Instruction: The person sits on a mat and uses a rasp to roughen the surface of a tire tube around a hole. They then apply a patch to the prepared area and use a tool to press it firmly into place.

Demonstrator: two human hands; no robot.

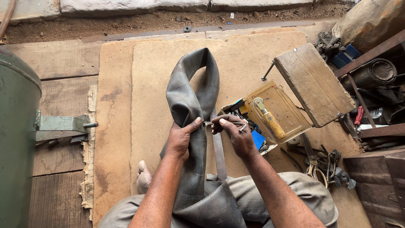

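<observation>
Between our hands, the tube's valve points sideways: left hand [182, 137] clenches the tube [192, 105] steady across our lap, right hand [236, 133] pinches a bent metal tool [241, 125] against it.

the left hand [180, 139] grips a black rubber inner tube [190, 99] draped over the lap. the right hand [237, 136] pinches a small bent metal tool [230, 123] against it.

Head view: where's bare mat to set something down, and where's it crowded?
Free: the tan mat between the green drum and the inner tube, and the strip above the tube up to the dirt edge. Crowded: right of the right hand, with the open toolbox, wooden stool and scissors.
</observation>
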